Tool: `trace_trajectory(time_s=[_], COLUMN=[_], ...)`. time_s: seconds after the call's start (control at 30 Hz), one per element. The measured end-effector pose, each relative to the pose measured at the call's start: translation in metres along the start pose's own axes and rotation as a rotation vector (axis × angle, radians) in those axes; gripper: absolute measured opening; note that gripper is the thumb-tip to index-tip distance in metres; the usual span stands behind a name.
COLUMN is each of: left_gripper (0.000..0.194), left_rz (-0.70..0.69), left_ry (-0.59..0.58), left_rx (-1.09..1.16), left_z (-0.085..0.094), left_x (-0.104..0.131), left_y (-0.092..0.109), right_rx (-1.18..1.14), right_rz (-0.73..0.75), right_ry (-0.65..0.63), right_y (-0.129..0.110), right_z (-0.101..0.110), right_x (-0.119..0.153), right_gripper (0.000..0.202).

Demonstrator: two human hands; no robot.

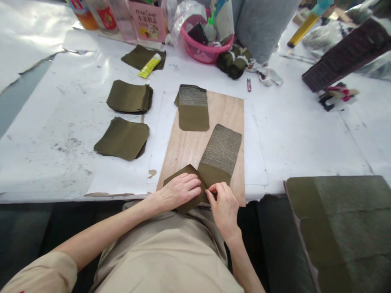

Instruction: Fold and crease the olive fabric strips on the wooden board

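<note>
A plain olive fabric piece [191, 173] lies at the table's front edge, partly hanging over it. My left hand [181, 190] rests on it with fingers flat and close together. With thumb and index finger my right hand [222, 203] pinches the right edge of that piece. Just beyond, a fabric piece with a grey textured half [222, 146] slants on the wooden board [180, 144], its olive lower part touching the plain piece. Another half-textured fabric piece [193, 110] lies farther up the board, with a bit of olive cloth showing behind its left edge.
On the left sit two stacks of olive fabric pieces [128, 96] [122, 138]. A yellow tube [149, 66] lies on more olive fabric [134, 57]. Behind are a pink basket [201, 53] and small thread snips [249, 84]. Large olive-grey sheets [348, 228] fill the lower right.
</note>
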State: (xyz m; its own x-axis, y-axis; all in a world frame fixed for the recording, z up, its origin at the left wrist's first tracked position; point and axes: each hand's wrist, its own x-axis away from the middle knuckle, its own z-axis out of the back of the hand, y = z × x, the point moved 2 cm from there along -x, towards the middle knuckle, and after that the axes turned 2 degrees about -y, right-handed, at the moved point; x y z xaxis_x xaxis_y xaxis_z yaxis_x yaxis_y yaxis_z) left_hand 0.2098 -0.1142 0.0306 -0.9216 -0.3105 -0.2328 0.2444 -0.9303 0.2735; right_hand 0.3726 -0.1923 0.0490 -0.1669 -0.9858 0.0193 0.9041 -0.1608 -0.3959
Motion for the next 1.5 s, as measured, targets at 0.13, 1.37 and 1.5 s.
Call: trace_trajectory(time_s=[0.13, 1.37, 1.5], left_gripper=[0.015, 0.024, 0.014], left_rz=[0.023, 1.205, 1.307], left_ry=[0.032, 0.768, 0.668], left_rx=[0.017, 0.322, -0.037], left_z=[0.002, 0.098, 0.091], left_x=[0.000, 0.123, 0.136], left_y=[0.000, -0.129, -0.159], right_rx=[0.002, -1.149, -1.088], right_rz=[0.012, -0.058, -0.131], right_ry=[0.016, -0.383, -0.330], right_y=[-0.002, -0.137, -0.141], right_z=[0.001, -0.058, -0.082], right_x=[0.000, -0.152, -0.170], right_gripper=[0.017, 0.057, 0.056])
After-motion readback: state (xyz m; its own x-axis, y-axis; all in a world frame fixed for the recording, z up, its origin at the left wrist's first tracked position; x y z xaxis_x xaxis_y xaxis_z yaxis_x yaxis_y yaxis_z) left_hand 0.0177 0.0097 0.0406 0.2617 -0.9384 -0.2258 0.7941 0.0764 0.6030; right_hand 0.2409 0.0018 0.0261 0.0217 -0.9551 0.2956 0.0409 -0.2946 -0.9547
